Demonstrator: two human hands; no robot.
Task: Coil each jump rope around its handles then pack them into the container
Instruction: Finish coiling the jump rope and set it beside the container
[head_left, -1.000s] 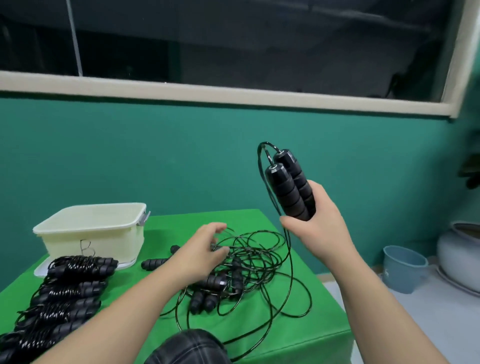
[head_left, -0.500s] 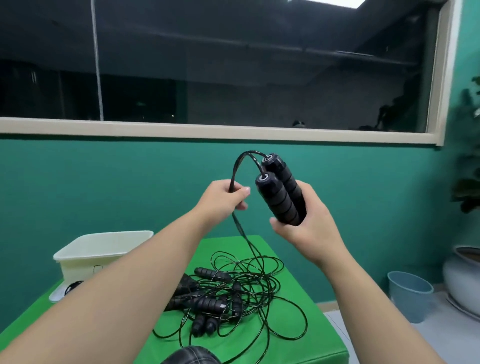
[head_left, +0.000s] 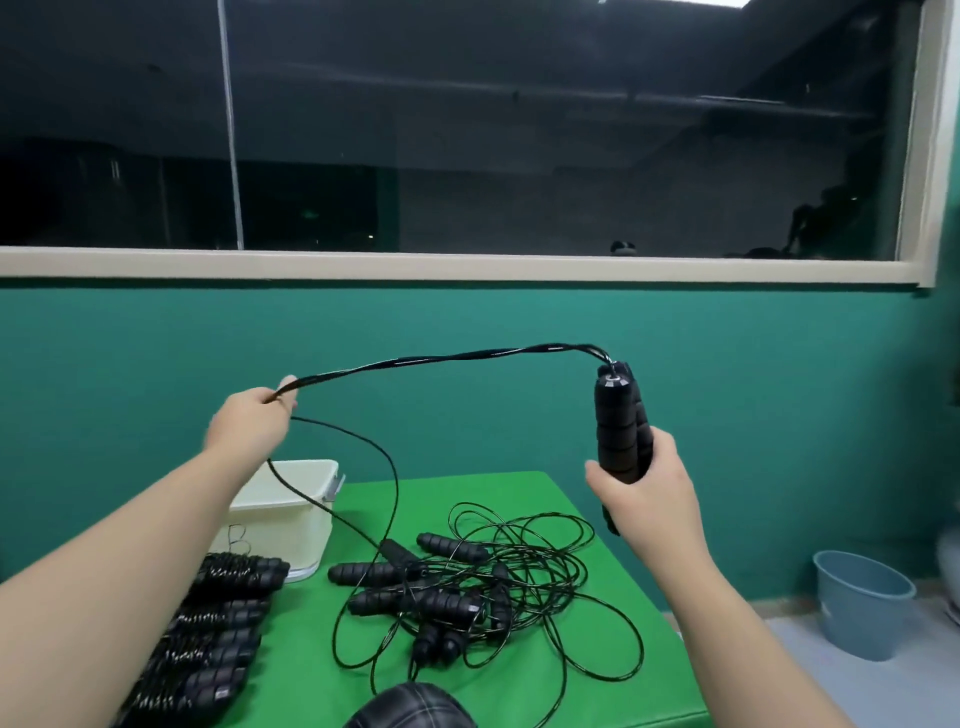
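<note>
My right hand (head_left: 647, 491) grips the two black foam handles (head_left: 618, 426) of one jump rope, held upright above the green table (head_left: 597, 530). Its doubled black cord (head_left: 441, 357) stretches leftward to my left hand (head_left: 254, 423), which pinches it at arm's length. From that hand the slack cord drops to a tangled pile of loose ropes and handles (head_left: 467, 592) on the table. The white container (head_left: 291, 514) stands at the table's back left. Several coiled ropes (head_left: 208, 639) lie in a row in front of it.
A teal wall with a window ledge runs behind the table. A blue bucket (head_left: 862, 603) stands on the floor at right. A dark checked cap or knee (head_left: 410, 709) shows at the bottom edge.
My left hand rose from the pile, took the cord near the handles, then slid left along it, drawing the doubled cord out. My right hand moved right with the handles.
</note>
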